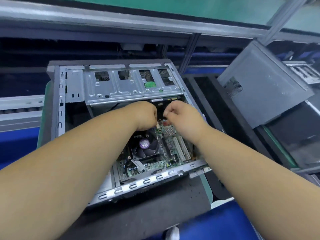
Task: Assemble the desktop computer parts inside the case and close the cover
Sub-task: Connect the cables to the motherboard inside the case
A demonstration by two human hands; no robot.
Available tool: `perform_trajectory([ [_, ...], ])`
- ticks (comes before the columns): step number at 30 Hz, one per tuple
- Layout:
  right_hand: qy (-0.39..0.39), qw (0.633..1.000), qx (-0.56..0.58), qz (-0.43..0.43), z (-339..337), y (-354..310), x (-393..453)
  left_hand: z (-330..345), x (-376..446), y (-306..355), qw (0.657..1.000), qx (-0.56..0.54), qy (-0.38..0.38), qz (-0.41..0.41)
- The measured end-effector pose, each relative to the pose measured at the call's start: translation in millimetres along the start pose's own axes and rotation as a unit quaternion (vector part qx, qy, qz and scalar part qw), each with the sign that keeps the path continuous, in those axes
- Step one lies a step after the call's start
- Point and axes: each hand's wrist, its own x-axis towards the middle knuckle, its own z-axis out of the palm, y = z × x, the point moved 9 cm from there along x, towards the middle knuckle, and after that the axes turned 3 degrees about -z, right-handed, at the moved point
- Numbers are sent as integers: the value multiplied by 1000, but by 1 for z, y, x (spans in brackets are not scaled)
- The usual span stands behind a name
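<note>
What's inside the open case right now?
Inside the case: motherboard with fan cooler and a metal drive cage. Both hands, left and right, work mid-board; whatever their fingers hold is covered.

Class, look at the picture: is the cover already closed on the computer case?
No: the case lies open, with fan and motherboard exposed.

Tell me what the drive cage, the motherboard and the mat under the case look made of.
Drive cage: bare sheet metal, probably steel; dull grey, with stamped ribs and cutouts.
Motherboard: green circuit board, likely fibreglass laminate; components cover it.
Mat: dark, matte, seemingly foam or rubber.
</note>
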Motion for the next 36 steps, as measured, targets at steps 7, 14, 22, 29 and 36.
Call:
perform_trajectory([
  [7, 58, 990, 127, -26, -85, 9, 6, -25, -27, -12, 993, -50, -10, -107],
  [14, 28, 979, 201, -34, -110, 36, 18, -26, -65, -14, 954, -176, 106, -217],
  [22, -19, 971, 230, -58, -127, 68, 28, -8, -98, 6, 890, -225, 264, -295],
  [29, -57, 966, 249, -38, -118, 105, 33, -4, -132, 11, 846, -220, 352, -335],
  [36, -60, 950, 298, -65, -98, 90, 30, -9, -155, 15, 846, -169, 415, -288],
])
